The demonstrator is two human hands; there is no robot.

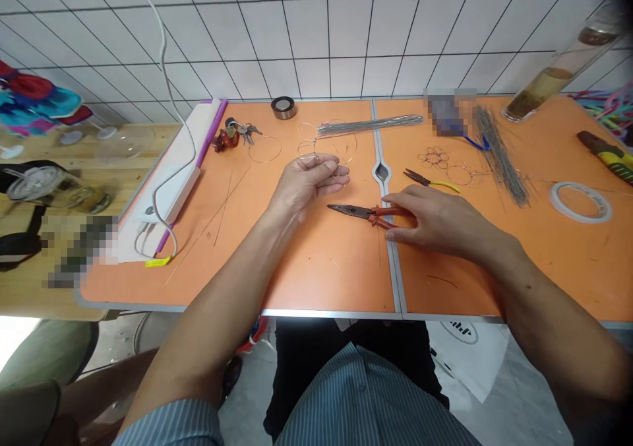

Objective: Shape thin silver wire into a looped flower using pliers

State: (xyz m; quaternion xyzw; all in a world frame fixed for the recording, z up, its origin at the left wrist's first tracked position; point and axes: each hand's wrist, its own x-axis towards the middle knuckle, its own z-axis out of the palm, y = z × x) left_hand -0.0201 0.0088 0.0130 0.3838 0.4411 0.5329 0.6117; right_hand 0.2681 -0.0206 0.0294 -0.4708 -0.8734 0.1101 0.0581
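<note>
My left hand (309, 183) pinches a piece of thin wire bent into loops (314, 146), which rises above the fingers toward the back of the table. Part of the wire is hidden by the fingers. My right hand (440, 218) grips the red handles of a pair of long-nose pliers (353, 211), whose dark jaws point left, just below my left fingertips. Beyond my right hand lie smaller pliers (418, 177) with yellow on the handle. Behind them is a flower-shaped wire piece (435, 158). A bundle of straight wires (370, 125) lies behind my left hand.
The orange folding table (306, 268) has a metal seam. Around it are a tape roll (283, 107), keys (247, 131), a white power strip (173, 198) with a cord, another wire bundle (502, 159), a white ring spool (580, 202) and a glass bottle (548, 83). Another person's leg shows lower left.
</note>
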